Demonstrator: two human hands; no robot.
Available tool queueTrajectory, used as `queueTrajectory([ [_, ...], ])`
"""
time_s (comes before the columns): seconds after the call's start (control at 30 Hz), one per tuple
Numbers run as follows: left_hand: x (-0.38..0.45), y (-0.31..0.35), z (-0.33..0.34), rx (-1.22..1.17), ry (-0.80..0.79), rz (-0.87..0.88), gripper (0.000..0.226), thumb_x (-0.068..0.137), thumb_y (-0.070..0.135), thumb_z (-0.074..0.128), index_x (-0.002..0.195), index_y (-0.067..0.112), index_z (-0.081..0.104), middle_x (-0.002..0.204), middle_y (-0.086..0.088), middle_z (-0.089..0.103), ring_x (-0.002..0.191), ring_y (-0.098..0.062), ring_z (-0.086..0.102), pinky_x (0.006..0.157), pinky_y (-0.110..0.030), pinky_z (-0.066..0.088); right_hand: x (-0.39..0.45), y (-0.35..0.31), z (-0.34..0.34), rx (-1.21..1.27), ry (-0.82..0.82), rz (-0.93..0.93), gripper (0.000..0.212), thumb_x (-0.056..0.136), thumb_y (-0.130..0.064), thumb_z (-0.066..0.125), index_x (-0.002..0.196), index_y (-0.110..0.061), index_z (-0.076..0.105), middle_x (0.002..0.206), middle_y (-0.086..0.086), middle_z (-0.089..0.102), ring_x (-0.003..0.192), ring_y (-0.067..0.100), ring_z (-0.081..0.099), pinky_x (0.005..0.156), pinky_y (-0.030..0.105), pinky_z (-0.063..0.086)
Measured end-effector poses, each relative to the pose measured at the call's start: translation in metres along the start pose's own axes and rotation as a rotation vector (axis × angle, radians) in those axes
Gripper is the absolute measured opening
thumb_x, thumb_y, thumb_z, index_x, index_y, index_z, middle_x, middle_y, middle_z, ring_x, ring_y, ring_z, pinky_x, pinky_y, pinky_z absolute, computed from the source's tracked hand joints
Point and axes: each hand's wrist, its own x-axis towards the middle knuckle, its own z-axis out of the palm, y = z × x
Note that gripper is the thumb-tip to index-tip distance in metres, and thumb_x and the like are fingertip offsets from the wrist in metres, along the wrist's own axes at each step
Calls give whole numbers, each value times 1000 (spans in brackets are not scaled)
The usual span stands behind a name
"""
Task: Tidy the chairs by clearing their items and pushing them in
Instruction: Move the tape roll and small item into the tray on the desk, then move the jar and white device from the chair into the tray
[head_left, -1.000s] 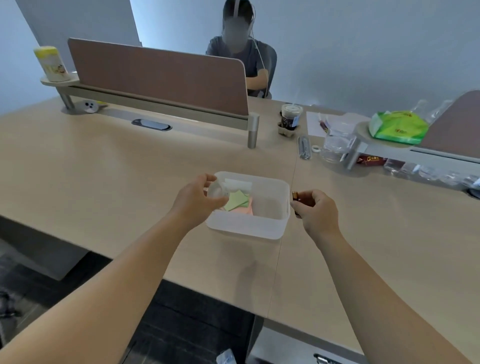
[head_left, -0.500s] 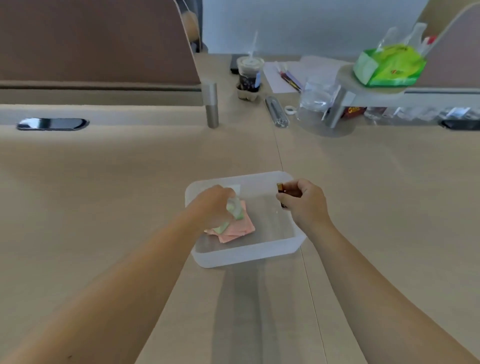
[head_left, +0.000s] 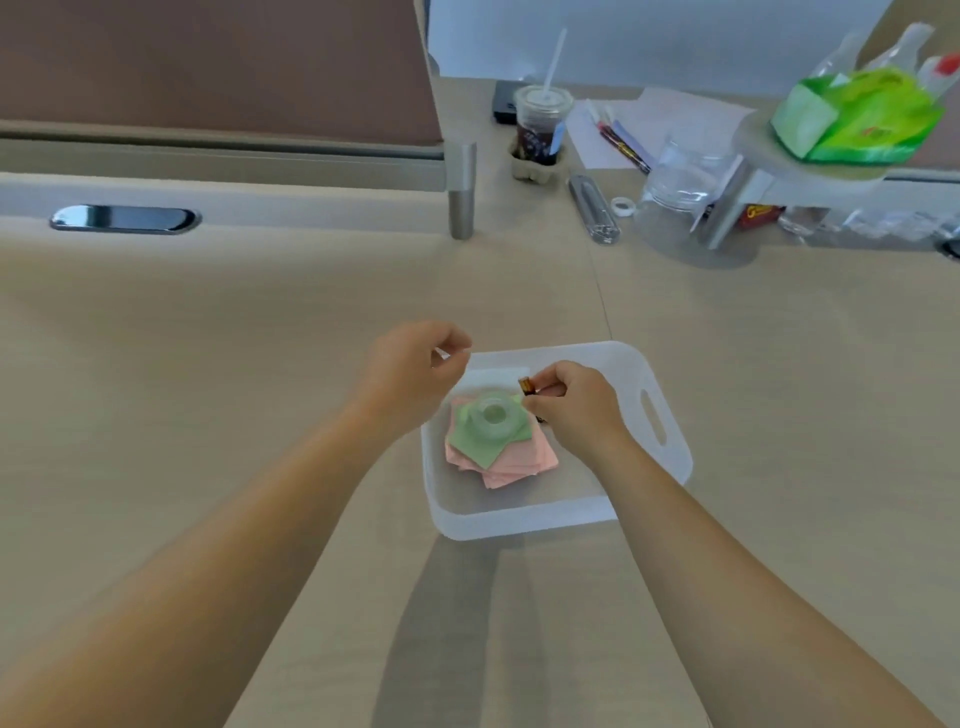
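Observation:
A translucent white bin (head_left: 657, 415) sits on the wooden desk (head_left: 208, 338). Inside it lies a stack of pink and green sticky notes (head_left: 498, 457) with a clear tape roll (head_left: 493, 418) resting on top. My left hand (head_left: 410, 369) hovers at the bin's left rim, fingers loosely curled, holding nothing. My right hand (head_left: 571, 400) is over the bin, pinching a small brown bottle (head_left: 527, 385) just right of the tape roll. No chair is in view.
A brown divider panel (head_left: 208, 67) with a metal post (head_left: 461, 192) stands at the back. Behind the bin are an iced drink cup (head_left: 540, 130), pens, papers, a clear jar (head_left: 680, 182) and a green tissue pack (head_left: 857, 114) on a small round shelf.
My left hand has let go of the tape roll, which now rests on the sticky notes, and has drawn back to the rim. My right hand has moved the bottle in over the bin.

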Motion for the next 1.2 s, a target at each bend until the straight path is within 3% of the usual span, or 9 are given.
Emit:
queueTrajectory([
  [0.1,-9,-15,-18,-82,88,-88,20,87,11,52,103,6,64,88,2,55,72,-15,47,55,1,33,2,-10,19,-134,-69,-14,21,80,-4,61,101,1,64,93,11,62,87,26,57,78,29,44],
  [0.23,-17,-41,-23,-115,97,-162,19,87,10,52,102,5,64,84,2,54,62,-7,45,56,-2,33,9,-17,48,-308,-124,10,22,84,-10,58,103,1,64,114,16,64,107,30,58,86,33,46],
  [0.37,-20,-58,-23,-149,83,-206,19,87,10,52,101,5,63,87,0,55,77,-18,49,63,-10,34,14,-22,59,-298,-50,31,31,87,-13,56,114,2,58,123,16,61,115,32,54,96,36,42],
  [0.57,-30,-42,-25,-202,117,-214,20,87,11,51,103,7,63,73,11,50,64,-7,46,59,-6,32,-3,-31,36,-118,68,-55,20,84,-9,56,100,-2,63,107,16,67,98,32,62,91,43,51],
  [0.67,-45,-17,-28,-219,144,-182,21,87,10,51,104,6,62,86,2,55,77,-15,48,64,-18,36,-25,-44,17,-35,53,-145,11,84,-8,56,93,-6,62,96,13,64,88,25,58,81,34,48],
  [0.83,-97,20,-44,-211,260,-174,20,87,14,52,104,9,63,92,2,57,85,-15,52,74,-21,36,-74,-63,-8,70,-12,-298,11,84,-5,57,78,-14,54,77,3,58,85,26,58,84,41,50],
  [0.97,-168,34,-59,-211,404,-241,19,88,16,52,103,10,62,80,6,55,80,-17,51,61,-19,39,-126,-68,-9,135,-145,-363,29,83,-4,57,62,-23,51,65,-3,54,74,23,55,76,37,46],
  [1.13,-285,37,-79,-145,540,-352,22,89,16,50,107,8,60,92,0,58,86,-19,54,77,-26,43,-207,-71,17,134,-419,-455,28,85,-3,56,64,-21,51,64,-1,52,60,13,50,60,25,41],
  [1.2,-334,35,-94,-111,618,-417,21,89,17,49,106,10,60,89,3,57,83,-15,53,72,-22,43,-241,-79,38,129,-526,-484,29,85,-2,57,63,-20,51,63,0,52,58,12,49,58,23,39],
])
